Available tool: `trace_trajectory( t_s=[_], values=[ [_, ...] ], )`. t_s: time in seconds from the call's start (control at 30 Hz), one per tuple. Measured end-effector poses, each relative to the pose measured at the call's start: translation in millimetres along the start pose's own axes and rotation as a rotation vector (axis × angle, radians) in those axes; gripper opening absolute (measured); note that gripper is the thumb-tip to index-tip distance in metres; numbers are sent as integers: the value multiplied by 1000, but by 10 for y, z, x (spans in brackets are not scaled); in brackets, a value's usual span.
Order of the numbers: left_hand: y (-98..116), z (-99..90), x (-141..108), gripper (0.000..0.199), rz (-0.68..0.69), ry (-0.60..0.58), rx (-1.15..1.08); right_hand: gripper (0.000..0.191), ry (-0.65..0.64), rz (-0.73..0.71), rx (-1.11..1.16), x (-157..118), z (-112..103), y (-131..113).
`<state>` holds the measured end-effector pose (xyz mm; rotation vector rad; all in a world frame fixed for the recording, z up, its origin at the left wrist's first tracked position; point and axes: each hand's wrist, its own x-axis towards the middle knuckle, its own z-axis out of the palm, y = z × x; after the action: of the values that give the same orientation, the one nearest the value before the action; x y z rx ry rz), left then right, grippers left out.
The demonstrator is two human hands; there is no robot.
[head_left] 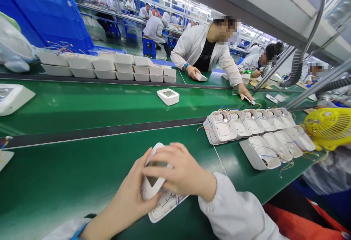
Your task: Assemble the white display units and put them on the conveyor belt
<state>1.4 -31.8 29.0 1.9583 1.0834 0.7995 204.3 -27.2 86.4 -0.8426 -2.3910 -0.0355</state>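
My left hand (134, 192) wraps round the left side of a white device housing (149, 191) with a dark screen, its thumb at the lower edge. Across the housing's top and right side lie the fingers of my right hand (178, 168), bent round it. The housing is tilted above the green bench. Just below it, a white open shell (167, 205) with thin wires inside shows partly; the housing and my hands hide the rest.
Open white shells (223, 125) with wires stand in rows at right, beside a yellow fan (329, 126). A finished-looking white device (168, 96) lies on the green belt (109, 101). Stacked shells (102, 68) line the far side. A co-worker (205, 46) reaches across there.
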Motion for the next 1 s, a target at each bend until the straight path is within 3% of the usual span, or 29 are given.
trace_trajectory(
  t_s=[0.07,0.1,0.2,0.27,0.43,0.53,0.67,1.0],
  values=[
    [16,-12,-37,93,19,40,-45,47,90,142,133,-18,-16,127],
    [21,-14,-66,89,29,49,-105,53,62,199,185,-33,-9,183],
    [12,25,-176,78,54,52,-361,25,-248,298,161,-77,56,259],
    [-21,77,-239,73,51,34,-484,10,-419,282,33,-96,91,225],
    [-100,134,-252,69,81,-24,-475,8,-445,125,-178,-114,47,3],
    [-74,102,-217,73,87,-13,-445,7,-512,173,-217,-124,42,-123],
    [-29,70,-207,76,100,-46,-450,2,-494,204,-235,-116,103,-191],
    [-258,91,-317,78,-12,48,-558,30,-275,302,-142,-142,319,2]
  ],
)
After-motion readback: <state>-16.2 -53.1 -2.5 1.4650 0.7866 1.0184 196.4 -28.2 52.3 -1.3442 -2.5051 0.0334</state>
